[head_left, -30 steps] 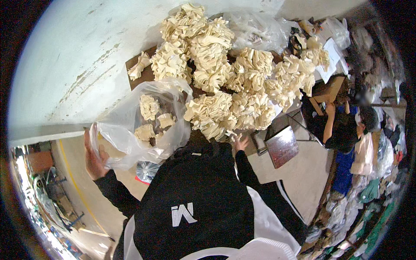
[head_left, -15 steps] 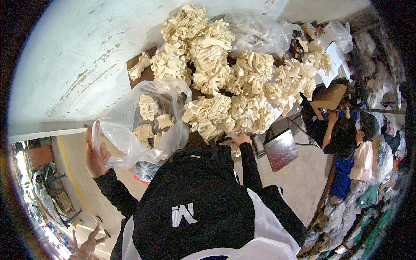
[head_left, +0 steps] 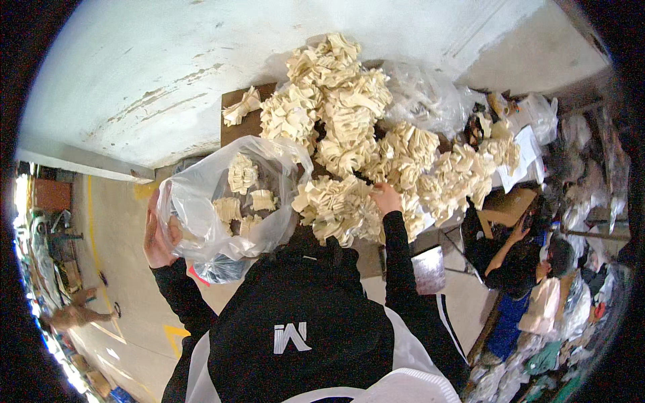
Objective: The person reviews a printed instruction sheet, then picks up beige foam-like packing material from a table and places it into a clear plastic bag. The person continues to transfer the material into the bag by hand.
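Observation:
My left hand (head_left: 160,232) holds the side of a clear plastic bag (head_left: 191,191), its fingers closed round the film. The bag's mouth gapes upward. Inside lie several small bundles of cream layered pieces (head_left: 242,172), fabric-like, their exact kind unclear. Over the pile of similar cream bundles (head_left: 336,205), in the middle of the table, my right hand (head_left: 387,199) has its fingers curled onto a bundle. Its fingertips are partly hidden among the pieces. More cream bundles (head_left: 356,107) are heaped toward the wall.
A lone cream bundle (head_left: 242,107) lies on the brown table (head_left: 232,134) at its far left corner. Crumpled clear plastic (head_left: 426,97) rests against the wall. Rightward are white sheets (head_left: 524,158), a metal-topped stool (head_left: 428,270) and a co-worker in dark clothes (head_left: 514,265).
My right hand has moved from the table's near edge up onto the cream pile. My left hand still holds the bag. The whole view has shifted, with the table now lower in it.

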`<state>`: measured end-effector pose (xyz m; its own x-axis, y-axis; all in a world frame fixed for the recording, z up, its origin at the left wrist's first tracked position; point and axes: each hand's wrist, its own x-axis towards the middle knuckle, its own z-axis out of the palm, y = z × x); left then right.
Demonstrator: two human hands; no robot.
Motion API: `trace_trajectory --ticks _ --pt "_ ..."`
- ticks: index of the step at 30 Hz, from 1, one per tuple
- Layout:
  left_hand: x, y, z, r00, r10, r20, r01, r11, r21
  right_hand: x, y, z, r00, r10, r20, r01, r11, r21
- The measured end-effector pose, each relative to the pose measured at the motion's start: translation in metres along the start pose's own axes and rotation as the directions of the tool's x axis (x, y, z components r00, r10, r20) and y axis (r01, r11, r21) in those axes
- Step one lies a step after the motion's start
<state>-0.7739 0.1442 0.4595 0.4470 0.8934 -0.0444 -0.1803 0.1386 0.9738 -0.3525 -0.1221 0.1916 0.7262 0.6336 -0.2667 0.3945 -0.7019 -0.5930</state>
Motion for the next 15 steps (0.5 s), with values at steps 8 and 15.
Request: trace_trajectory --ticks 8,15 --pt "-0.006 -0.003 0.001 0.984 -0.02 -0.18 0.011 0.999 -0.05 0.095 0.059 0.007 0.827 -0.017 0.562 0.308 0.85 -0.427" --pt "-0.026 -0.023 -0.01 0.979 0.096 -0.18 -0.133 0.968 -0.212 0.116 -0.118 -0.086 0.877 -0.239 0.417 0.434 0.766 -0.475"
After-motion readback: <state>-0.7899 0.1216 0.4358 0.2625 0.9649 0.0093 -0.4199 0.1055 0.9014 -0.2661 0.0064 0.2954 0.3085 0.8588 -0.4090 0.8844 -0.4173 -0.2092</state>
